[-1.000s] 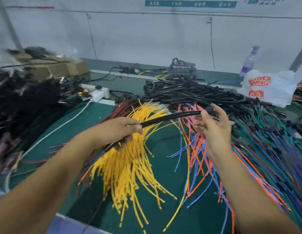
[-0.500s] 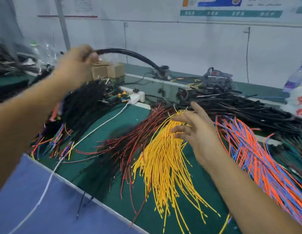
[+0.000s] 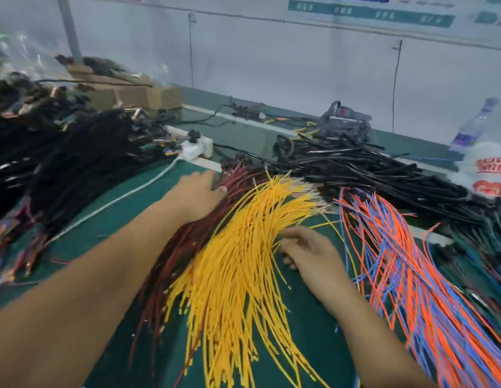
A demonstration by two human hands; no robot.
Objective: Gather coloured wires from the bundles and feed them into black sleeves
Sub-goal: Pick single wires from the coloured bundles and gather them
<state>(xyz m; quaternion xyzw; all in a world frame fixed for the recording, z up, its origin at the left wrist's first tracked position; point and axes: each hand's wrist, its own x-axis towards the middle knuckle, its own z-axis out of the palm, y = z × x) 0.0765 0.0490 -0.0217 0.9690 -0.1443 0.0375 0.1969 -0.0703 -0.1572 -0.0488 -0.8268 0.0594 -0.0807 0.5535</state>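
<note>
Black finished harnesses [image 3: 75, 163] are heaped along the left edge of the green table [image 3: 126, 219], with cardboard boxes [image 3: 137, 96] behind them toward the far left corner. A white power strip [image 3: 197, 148] sits just past the heap, its white cord [image 3: 117, 198] trailing toward the near left edge. The left hand [image 3: 197, 196] lies palm down, fingers loosely spread, on the dark red wires [image 3: 187, 239] at the far end of that bundle; whether it grips any strand I cannot tell. Touching the red bundle on its right, the yellow wires [image 3: 238, 261] fan out toward the near edge. The right hand [image 3: 311, 253] rests at the yellow bundle's right side, fingers apart and touching its strands, clamped on nothing visible. Further right lie the orange and blue wires [image 3: 406, 275]. Behind them, toward the far edge, the black sleeves [image 3: 383, 175] are piled. A plastic bottle [image 3: 473, 124] and a white bag [image 3: 490, 172] stand near the far right corner.
</note>
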